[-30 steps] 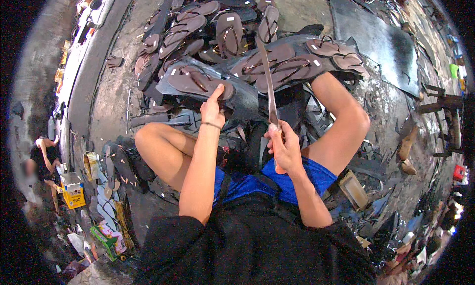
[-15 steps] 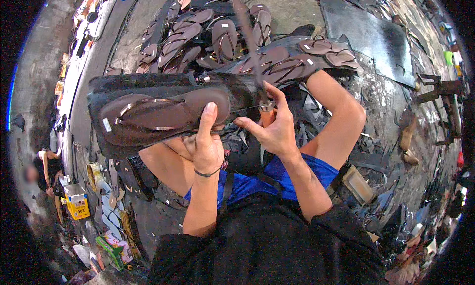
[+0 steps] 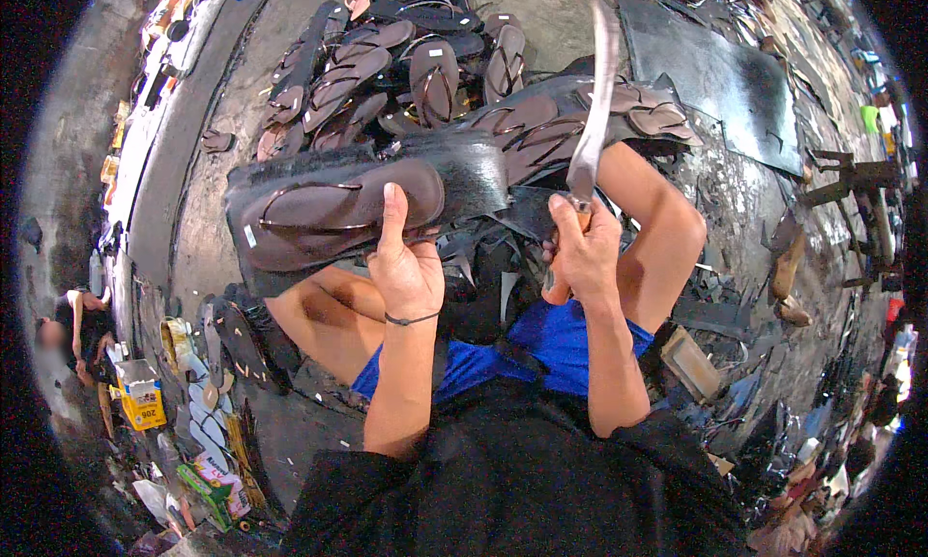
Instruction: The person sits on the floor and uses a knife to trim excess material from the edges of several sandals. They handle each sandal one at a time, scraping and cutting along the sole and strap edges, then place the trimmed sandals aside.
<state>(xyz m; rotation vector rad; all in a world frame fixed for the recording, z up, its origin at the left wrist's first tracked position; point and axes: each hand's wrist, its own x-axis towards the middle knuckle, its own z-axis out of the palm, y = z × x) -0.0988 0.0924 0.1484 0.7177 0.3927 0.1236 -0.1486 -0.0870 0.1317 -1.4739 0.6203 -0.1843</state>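
Observation:
My left hand (image 3: 410, 275) is closed on a brown flip-flop (image 3: 324, 209) with shiny straps, thumb on top of the sole and fingers underneath. Black rubber sheet (image 3: 480, 167) lies under the flip-flop and sticks out past its edges. In my right hand (image 3: 594, 257) is a knife (image 3: 596, 122) with a long, slightly curved blade and a wooden handle; the fingers wrap around the handle. The blade points up and away, apart from the flip-flop and the rubber. More brown flip-flops (image 3: 541, 141) lie just beyond, on dark rubber near my right knee.
A heap of brown and black flip-flops (image 3: 435, 78) covers the floor ahead. Back right lies a flat dark sheet (image 3: 715, 78), with a metal stand (image 3: 860, 178) beyond it. Black scraps surround my legs. A yellow box (image 3: 142, 402) stands left, near another person (image 3: 85, 330).
My right hand has moved right with the knife, whose blade has swung away from the flip-flop. The flip-flop and rubber have shifted slightly right, and the rubber's right end looks different.

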